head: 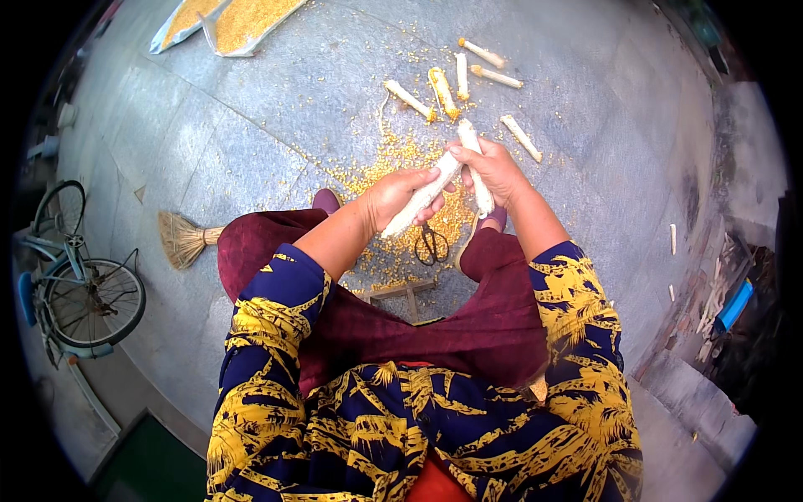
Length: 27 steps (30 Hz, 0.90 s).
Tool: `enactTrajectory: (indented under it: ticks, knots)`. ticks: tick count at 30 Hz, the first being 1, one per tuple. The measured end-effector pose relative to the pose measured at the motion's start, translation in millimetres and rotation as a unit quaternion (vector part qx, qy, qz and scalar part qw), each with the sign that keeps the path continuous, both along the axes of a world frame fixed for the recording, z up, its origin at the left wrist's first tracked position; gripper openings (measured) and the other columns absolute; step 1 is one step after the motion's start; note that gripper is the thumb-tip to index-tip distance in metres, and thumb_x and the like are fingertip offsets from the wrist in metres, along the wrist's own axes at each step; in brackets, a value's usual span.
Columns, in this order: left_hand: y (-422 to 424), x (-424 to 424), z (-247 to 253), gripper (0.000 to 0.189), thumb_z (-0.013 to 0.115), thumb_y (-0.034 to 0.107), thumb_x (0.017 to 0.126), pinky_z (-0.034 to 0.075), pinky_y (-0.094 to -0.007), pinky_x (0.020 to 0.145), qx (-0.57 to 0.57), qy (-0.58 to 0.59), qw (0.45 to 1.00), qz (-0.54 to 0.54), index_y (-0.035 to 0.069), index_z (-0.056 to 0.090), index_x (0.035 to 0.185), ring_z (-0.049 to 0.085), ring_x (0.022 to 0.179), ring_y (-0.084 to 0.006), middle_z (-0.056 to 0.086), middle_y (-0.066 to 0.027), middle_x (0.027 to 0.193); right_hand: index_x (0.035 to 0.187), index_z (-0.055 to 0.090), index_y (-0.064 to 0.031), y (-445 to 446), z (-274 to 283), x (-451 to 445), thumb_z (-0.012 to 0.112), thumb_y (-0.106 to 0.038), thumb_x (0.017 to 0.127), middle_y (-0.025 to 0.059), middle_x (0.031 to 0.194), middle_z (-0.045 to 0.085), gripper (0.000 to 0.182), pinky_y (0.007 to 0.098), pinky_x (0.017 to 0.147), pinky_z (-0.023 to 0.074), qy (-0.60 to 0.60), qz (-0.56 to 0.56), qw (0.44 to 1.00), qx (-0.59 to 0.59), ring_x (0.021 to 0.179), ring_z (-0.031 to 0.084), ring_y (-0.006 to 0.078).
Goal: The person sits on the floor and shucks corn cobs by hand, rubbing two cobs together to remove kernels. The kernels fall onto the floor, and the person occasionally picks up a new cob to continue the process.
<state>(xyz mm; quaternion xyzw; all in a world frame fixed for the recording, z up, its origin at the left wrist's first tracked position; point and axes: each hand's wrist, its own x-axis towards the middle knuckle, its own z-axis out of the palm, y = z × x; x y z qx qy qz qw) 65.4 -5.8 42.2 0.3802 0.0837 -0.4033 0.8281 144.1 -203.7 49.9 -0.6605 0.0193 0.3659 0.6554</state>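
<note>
My left hand (pixel 401 197) is closed around a bare white corn cob (pixel 419 196), which slants up to the right. In my right hand (pixel 492 169) is a second white corn cob (pixel 475 166), nearly upright in the picture; the two cobs meet or overlap near my fingertips. Loose yellow corn kernels (pixel 382 169) lie spread on the stone floor beneath both hands. Black-handled scissors (pixel 431 246) rest among the kernels, between my feet, just below my left hand; their blades are partly hidden.
Several stripped cobs (pixel 519 138) lie beyond my hands, some with kernels left on them. Two open sacks of kernels (pixel 241 28) are at the upper left. A straw broom (pixel 185 240) lies by my left knee, a bicycle (pixel 88 288) farther left. A wooden frame (pixel 401 291) is below me.
</note>
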Motion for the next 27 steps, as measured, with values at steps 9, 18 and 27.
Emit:
enactTrajectory:
  ticks: [9, 18, 27]
  knots:
    - [-9.8, -2.6, -37.9, 0.031, 0.051, 0.028, 0.098, 0.052, -0.0269, 0.068, 0.35, -0.049, 0.935, 0.036, 0.001, 0.055, 0.112, 0.063, 0.077, -0.0167, 0.062, -0.0097, 0.089, 0.097, 0.057, 0.01, -167.0, 10.7, -1.6, 0.068, -0.01, 0.084, 0.0161, 0.081, 0.068, 0.026, 0.0278, 0.048, 0.053, -0.101, -0.03, 0.967, -0.23, 0.063, 0.068, 0.0172]
    - [-20.4, -10.3, -50.3, 0.025, 0.051, 0.027, 0.098, 0.053, -0.0266, 0.058, 0.362, -0.041, 0.931, -0.038, 0.004, 0.056, 0.106, 0.061, 0.063, -0.0148, 0.061, -0.006, 0.075, 0.116, 0.055, -0.004, -527.2, 226.5, -120.6, 0.066, -0.029, 0.084, 0.0248, 0.105, 0.065, 0.042, 0.0469, 0.087, 0.0493, -0.169, -0.345, 0.45, -0.806, 0.102, 0.062, 0.0398]
    - [-7.8, 2.9, -0.7, 0.026, 0.052, 0.025, 0.098, 0.054, -0.0265, 0.073, 0.34, -0.106, 0.933, -0.056, 0.002, 0.057, 0.111, 0.061, 0.072, -0.0124, 0.062, -0.0049, 0.082, 0.112, 0.059, -0.0017, -367.3, -13.2, -27.3, 0.067, -0.028, 0.081, 0.024, 0.104, 0.065, 0.041, 0.0436, 0.088, 0.0491, -0.149, -0.098, 0.817, -0.549, 0.1, 0.062, 0.0383]
